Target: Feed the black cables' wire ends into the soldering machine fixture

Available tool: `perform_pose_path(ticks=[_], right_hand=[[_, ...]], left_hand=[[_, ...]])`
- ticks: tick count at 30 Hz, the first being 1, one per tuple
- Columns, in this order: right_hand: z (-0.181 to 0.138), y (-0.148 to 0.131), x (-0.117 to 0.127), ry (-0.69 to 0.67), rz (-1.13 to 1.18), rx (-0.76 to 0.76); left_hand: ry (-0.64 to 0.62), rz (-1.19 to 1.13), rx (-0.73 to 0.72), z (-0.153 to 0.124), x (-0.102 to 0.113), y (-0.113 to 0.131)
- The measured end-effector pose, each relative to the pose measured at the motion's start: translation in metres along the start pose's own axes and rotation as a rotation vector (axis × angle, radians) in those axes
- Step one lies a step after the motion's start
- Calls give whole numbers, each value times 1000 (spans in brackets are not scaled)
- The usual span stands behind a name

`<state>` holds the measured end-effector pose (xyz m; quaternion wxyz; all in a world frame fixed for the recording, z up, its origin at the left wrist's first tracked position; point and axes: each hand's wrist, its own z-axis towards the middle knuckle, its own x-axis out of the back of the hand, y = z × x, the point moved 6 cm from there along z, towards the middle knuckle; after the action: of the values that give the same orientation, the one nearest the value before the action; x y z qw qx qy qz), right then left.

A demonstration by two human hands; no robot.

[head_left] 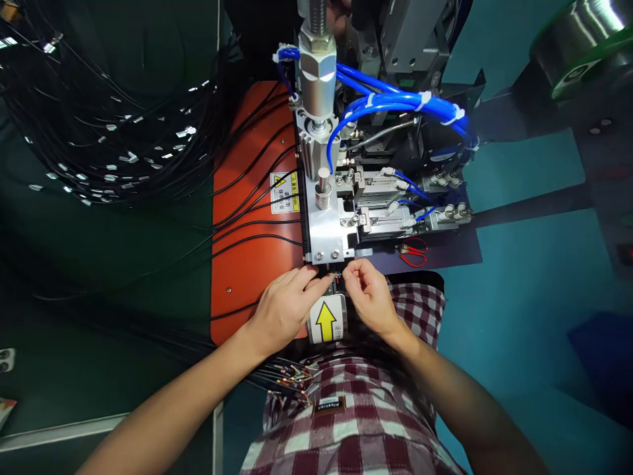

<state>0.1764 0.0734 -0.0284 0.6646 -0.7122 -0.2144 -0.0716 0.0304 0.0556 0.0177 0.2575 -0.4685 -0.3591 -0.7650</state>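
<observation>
In front of the pneumatic machine's metal head (pixel 324 231), my left hand (pixel 284 307) presses a black cable (pixel 235 310) with its thumb and fingers; the cable runs in from the left and passes under the palm. Thin coloured wires (pixel 338 277), red and blue bits among them, show between my two thumbs. My right hand (pixel 368 293) is closed in a pinch at the right side of these wires. Its fingertips partly hide what they grip. Just below the wires sits a white label with a yellow arrow (pixel 325 321), pointing toward the machine.
Several black cables cross the orange base plate (pixel 257 264) into the machine. Bundled cables with shiny connectors (pixel 131 157) lie on the dark green table at left. Blue air tubes (pixel 390 99) arch overhead. Red-handled snips (pixel 413 251) rest at right. Stripped cable ends (pixel 291 379) lie near my lap.
</observation>
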Motion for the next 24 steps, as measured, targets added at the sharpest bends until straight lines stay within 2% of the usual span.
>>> perform_pose_path(ticks=[15, 24], right_hand=[[2, 4, 1, -15, -89, -18], [4, 3, 5, -19, -31, -169]], left_hand=[[10, -49, 7, -2, 0, -1], [26, -35, -17, -2, 1, -1]])
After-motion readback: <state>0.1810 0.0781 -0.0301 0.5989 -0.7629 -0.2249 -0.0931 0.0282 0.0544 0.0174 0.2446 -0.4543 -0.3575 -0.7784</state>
